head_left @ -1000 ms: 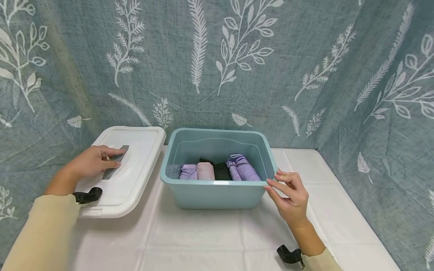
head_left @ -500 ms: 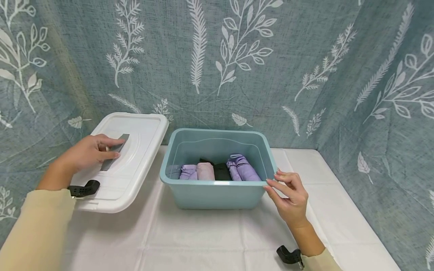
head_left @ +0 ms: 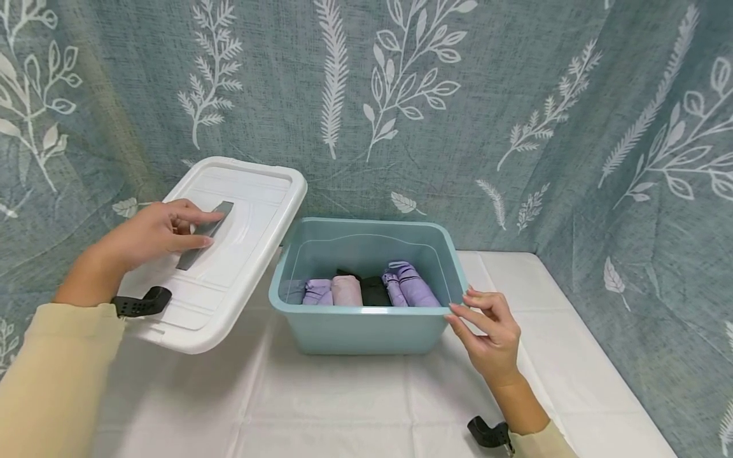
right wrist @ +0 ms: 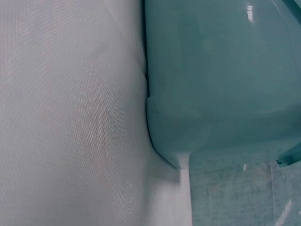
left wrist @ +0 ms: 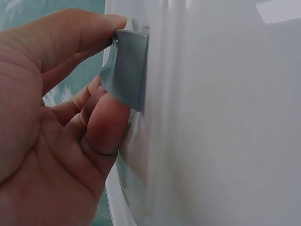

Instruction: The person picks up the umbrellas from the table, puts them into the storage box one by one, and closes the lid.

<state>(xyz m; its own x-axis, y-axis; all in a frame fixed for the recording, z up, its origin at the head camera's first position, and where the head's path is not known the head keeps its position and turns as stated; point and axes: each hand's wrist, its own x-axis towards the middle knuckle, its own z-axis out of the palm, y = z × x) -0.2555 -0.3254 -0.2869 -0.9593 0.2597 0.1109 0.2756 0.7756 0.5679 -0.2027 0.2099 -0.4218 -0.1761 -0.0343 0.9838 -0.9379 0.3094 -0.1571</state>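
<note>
My left hand (head_left: 150, 234) grips the grey handle (head_left: 190, 256) of a white plastic lid (head_left: 252, 216). The lid is tilted, raised above the table to the left of a blue-green storage bin (head_left: 366, 334). In the left wrist view, thumb and fingers close on the handle strip (left wrist: 129, 70). The lid's right edge comes close to the bin's back left corner. At the bin's front right corner, my right hand (head_left: 491, 334) pinches the rim. Inside the uncovered bin lie rolled fabric bundles: a pink one (head_left: 347, 291), a black one (head_left: 375, 291) and purple ones (head_left: 417, 286).
A white cloth (head_left: 321, 407) covers the table under the bin. Behind and to the right hangs a blue-green curtain (head_left: 263, 83) with white leaf patterns. Black devices (head_left: 143, 302) are strapped to both wrists.
My left hand has lifted the lid and carried it up and rightward, closer to the bin. The right hand and the bin have stayed in place.
</note>
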